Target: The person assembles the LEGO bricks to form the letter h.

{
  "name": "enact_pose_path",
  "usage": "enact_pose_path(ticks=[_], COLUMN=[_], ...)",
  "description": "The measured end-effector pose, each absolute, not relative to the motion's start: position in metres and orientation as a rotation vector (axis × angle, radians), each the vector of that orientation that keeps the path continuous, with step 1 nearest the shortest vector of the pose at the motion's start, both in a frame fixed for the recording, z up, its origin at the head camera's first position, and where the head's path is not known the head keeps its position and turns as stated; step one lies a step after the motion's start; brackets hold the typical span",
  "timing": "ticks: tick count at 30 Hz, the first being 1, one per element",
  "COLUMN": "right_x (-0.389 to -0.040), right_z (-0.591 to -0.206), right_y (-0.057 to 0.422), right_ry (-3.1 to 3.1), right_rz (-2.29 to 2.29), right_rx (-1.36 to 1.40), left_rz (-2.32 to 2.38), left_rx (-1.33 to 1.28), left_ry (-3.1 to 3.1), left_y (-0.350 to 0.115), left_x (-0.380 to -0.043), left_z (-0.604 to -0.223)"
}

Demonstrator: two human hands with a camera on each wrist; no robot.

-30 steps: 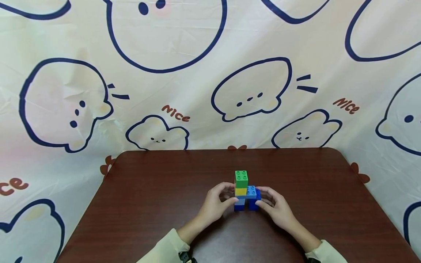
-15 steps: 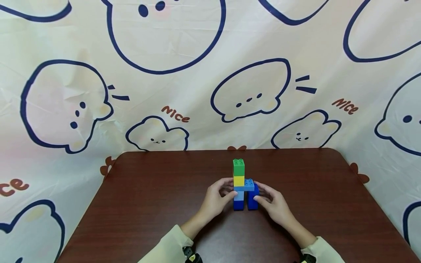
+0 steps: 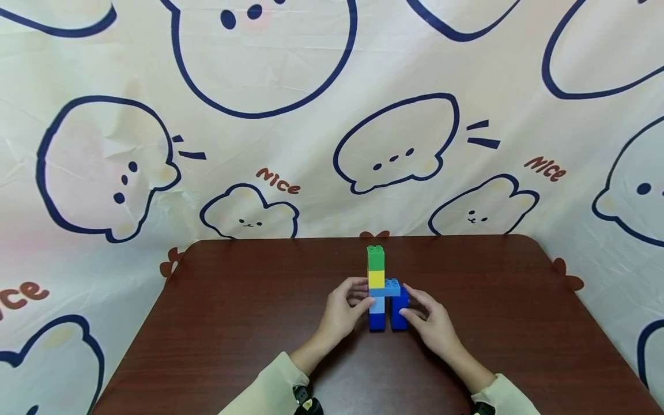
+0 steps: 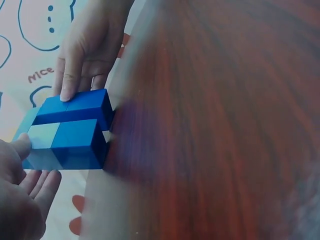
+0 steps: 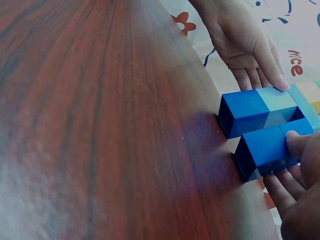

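A figure of joined toy building bricks stands on two legs between the hands. Its top is a green brick [image 3: 376, 259] over a yellow brick [image 3: 376, 279]. Below them a mid-blue crosspiece [image 3: 390, 290] spans both legs. The left leg is a light blue brick [image 3: 377, 305] over a dark blue brick [image 3: 377, 321]; the right leg [image 3: 399, 314] is all dark blue. My left hand [image 3: 339, 308] pinches the left leg at its light blue part, thumb in front. From the other side, my right hand [image 3: 432, 323] pinches the right leg, its thumb [image 5: 294, 142] on the upper brick.
The figure's feet are close over the dark brown wooden table [image 3: 249, 300]. Behind the table's far edge hangs a pale curtain [image 3: 311, 144] with cartoon outlines, which also runs down both sides. Each wrist carries a dark strapped device [image 3: 306, 400] below a pale sleeve.
The brick figure has tipped back from a lean toward me to a more upright stance, showing more of its front. Both hands have risen slightly with it, keeping their hold on its legs.
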State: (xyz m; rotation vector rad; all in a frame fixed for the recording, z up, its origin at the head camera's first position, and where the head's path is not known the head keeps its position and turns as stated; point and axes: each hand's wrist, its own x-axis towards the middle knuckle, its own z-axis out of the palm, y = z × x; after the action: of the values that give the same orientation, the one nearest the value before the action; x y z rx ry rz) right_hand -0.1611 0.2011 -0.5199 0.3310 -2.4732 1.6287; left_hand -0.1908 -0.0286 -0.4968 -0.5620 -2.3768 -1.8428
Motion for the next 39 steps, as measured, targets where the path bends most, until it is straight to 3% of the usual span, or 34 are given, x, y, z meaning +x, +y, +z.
enact_pose_path(ticks=[20, 39], right_x=[-0.164, -0.168], right_z=[-0.522, -0.518], right_y=[0.196, 0.196], right_ry=[-2.400, -2.562], right_rz=[1.747, 1.688], right_rx=[0.321, 0.095], left_rz=[-1.935, -1.741], left_rx=[-0.544, -0.455], left_ry=[-2.277, -2.482], left_y=[-0.024, -0.027], left_x=[-0.189, -0.193], left_z=[-0.506, -0.510])
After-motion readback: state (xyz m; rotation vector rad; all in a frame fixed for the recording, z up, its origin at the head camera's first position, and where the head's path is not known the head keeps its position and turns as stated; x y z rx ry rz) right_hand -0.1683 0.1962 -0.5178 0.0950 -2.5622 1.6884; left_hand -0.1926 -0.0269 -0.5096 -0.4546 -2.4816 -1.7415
